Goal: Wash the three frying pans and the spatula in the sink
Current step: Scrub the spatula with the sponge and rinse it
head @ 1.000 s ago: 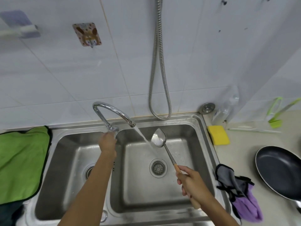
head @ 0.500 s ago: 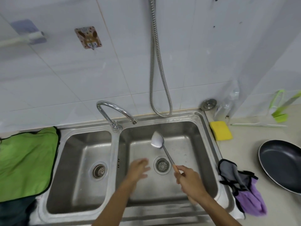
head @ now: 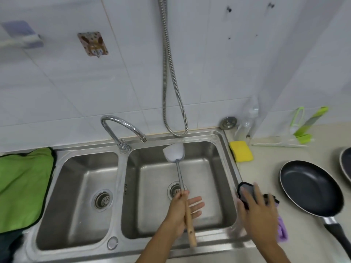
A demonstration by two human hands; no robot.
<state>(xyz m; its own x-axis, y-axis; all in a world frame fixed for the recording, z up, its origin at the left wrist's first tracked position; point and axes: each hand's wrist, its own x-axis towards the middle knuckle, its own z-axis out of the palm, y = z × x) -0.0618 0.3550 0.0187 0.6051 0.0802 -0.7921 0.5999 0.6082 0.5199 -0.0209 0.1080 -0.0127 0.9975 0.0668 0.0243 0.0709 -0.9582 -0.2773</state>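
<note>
Spatula (head: 173,151) over right basin of sink (head: 209,134), left grip (head: 182,207) pinching its wooden handle; right grip (head: 255,205) unclenched, flat on grey cloth (head: 247,188). We judge spatula scrub pending; two pans (head: 311,188) on tabletop (head: 266,168) seemingly untouched.

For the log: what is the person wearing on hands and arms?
Nothing that shows. The left hand and right hand are bare, without gloves, rings or watch. The left forearm and right forearm are uncovered to the frame edge, no sleeve in view. The right hand is blurred, so small jewellery could be missed.
</note>
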